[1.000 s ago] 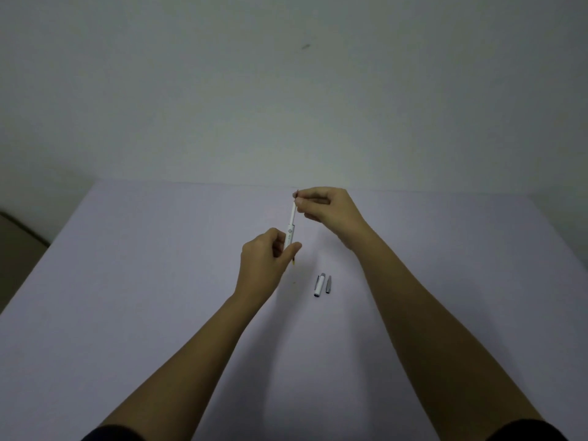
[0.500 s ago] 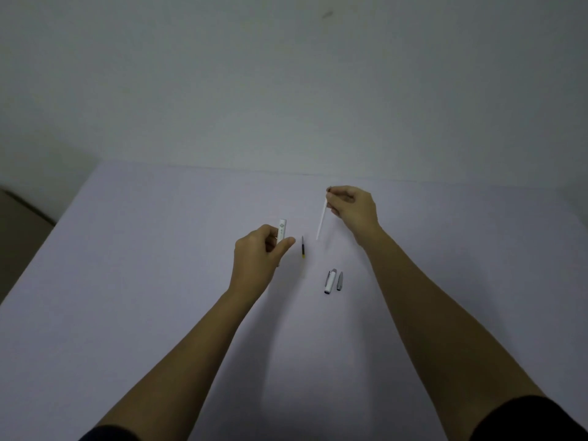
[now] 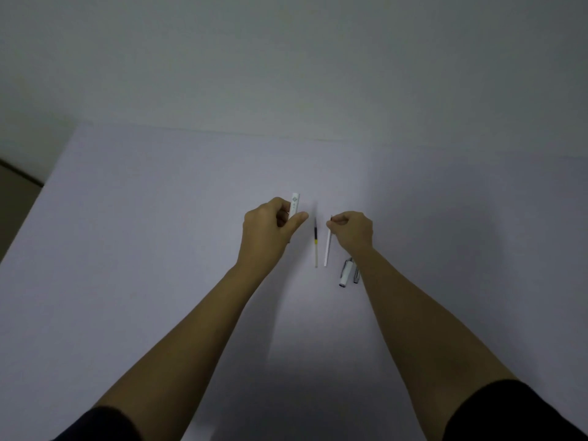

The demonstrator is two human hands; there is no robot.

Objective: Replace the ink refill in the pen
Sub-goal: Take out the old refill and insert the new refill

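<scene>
My left hand (image 3: pixel 270 230) grips a white pen barrel (image 3: pixel 294 206), whose upper end sticks up past my fingers. My right hand (image 3: pixel 351 232) pinches the top end of a thin white refill (image 3: pixel 327 249), which hangs down with its lower end close to the table. Between my hands a second refill (image 3: pixel 315 246), with a dark and yellow section, lies flat on the pale table (image 3: pixel 159 249). A white pen cap (image 3: pixel 345 273) and a small grey tip piece (image 3: pixel 356 276) lie just by my right wrist.
The table's far edge meets a plain wall (image 3: pixel 286 74). At the left the table edge drops off to a darker floor (image 3: pixel 16 198).
The white refill came out of the barrel held by my left hand. My right hand has carried it down and toward the middle, beside the refill that lies on the table.
</scene>
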